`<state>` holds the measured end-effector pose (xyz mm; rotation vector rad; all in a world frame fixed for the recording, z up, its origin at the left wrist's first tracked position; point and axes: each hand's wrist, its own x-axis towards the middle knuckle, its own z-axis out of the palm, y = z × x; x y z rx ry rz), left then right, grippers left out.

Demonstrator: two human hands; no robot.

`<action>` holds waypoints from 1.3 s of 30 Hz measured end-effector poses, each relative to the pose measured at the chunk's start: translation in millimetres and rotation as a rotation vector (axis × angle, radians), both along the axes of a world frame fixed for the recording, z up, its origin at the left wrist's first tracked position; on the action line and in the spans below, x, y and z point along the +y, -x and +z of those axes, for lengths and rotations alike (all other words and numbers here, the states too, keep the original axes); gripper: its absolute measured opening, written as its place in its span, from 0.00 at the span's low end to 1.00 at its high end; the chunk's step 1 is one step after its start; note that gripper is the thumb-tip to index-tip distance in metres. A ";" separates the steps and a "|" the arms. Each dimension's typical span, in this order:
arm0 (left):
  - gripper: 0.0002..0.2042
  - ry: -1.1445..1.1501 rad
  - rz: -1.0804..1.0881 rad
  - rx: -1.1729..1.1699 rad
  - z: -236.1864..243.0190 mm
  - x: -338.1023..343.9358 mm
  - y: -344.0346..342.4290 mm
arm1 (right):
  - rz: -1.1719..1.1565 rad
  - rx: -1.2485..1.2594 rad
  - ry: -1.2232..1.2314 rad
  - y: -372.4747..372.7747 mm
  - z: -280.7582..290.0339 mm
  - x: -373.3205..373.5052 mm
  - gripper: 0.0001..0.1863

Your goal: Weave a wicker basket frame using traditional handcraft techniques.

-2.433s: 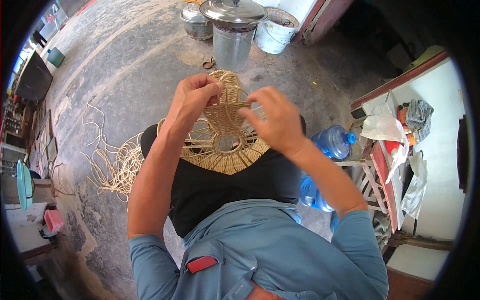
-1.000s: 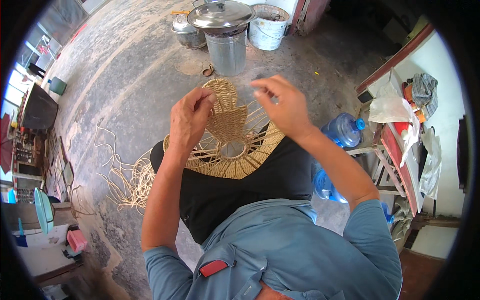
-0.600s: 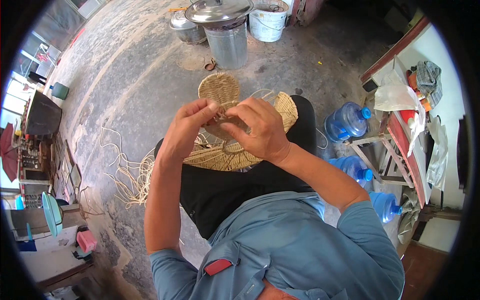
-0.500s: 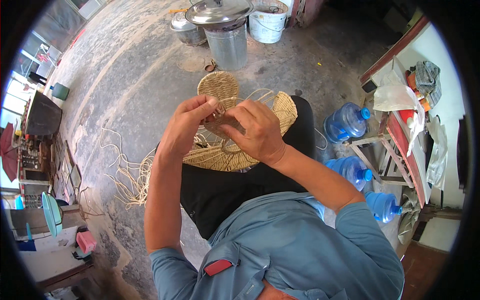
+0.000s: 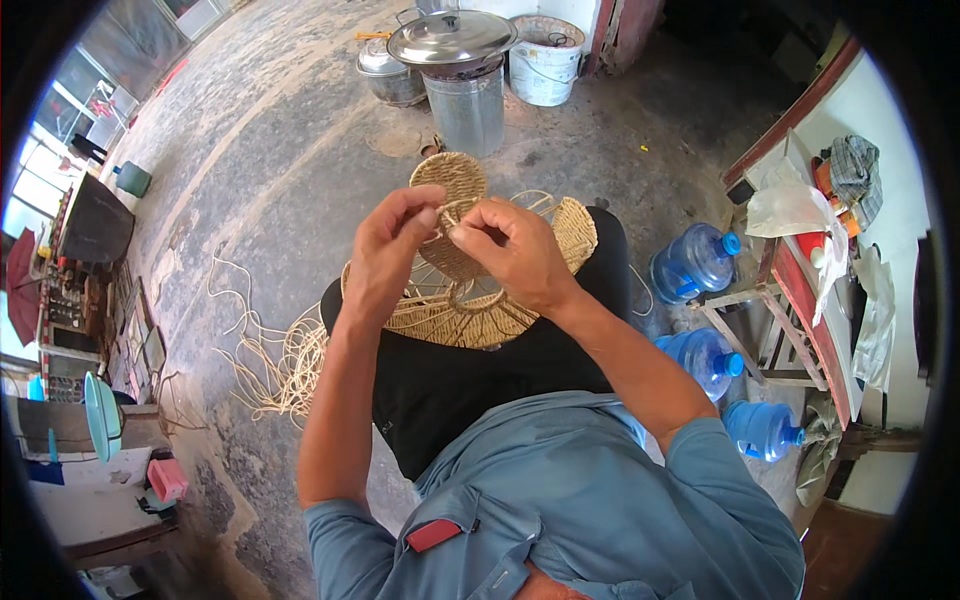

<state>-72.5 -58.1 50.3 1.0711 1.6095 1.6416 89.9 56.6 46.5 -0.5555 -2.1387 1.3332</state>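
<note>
A straw-coloured woven piece with a rounded top (image 5: 448,170) stands up from a wider woven frame (image 5: 505,322) resting on my black-clad thighs. Loops of bare spoke cord show between its woven bands. My left hand (image 5: 390,240) is closed at the left edge of the upright piece, thumb and fingers pinched on cord. My right hand (image 5: 515,250) is closed beside it, thumb and forefinger at the cord on the same piece; the exact strands are too small to tell apart. A loose tangle of pale cord (image 5: 280,370) lies on the floor to my left.
Ahead stand a lidded metal bin (image 5: 462,115), a pot (image 5: 393,82) and a white bucket (image 5: 542,75). Blue water jugs (image 5: 692,262) sit right of my legs, beside a wooden rack (image 5: 740,330) with cloths. A workbench (image 5: 70,320), basin (image 5: 104,415) and pink container (image 5: 167,482) are at left.
My right hand has come down from the raised, spread position onto the woven piece beside my left hand. Since half a second ago both hands have shifted slightly, still pinched there.
</note>
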 end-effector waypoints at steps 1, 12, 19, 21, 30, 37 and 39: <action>0.11 0.002 0.021 -0.006 -0.8 -0.3 -3.9 | 0.016 0.028 -0.015 -4.2 3.0 1.3 0.11; 0.06 -0.026 0.287 0.465 1.6 15.0 -14.5 | 0.184 0.426 0.478 -110.3 91.7 108.2 0.15; 0.09 0.082 0.136 -0.051 -4.8 25.1 6.6 | -0.886 0.594 -0.260 -271.7 199.9 303.3 0.18; 0.09 0.061 0.129 -0.075 -8.3 26.7 11.1 | -1.043 0.428 -0.596 -346.6 219.2 360.7 0.20; 0.07 0.021 0.131 -0.159 -14.2 34.0 11.1 | -1.790 0.177 -0.691 -664.2 269.2 471.6 0.25; 0.06 -0.044 0.208 -0.055 -18.3 36.1 3.6 | -1.770 -0.455 -0.686 -656.7 286.0 547.2 0.29; 0.07 -0.040 0.245 0.038 -17.2 34.9 -0.7 | -1.353 -0.328 -1.093 -573.5 242.0 552.8 0.26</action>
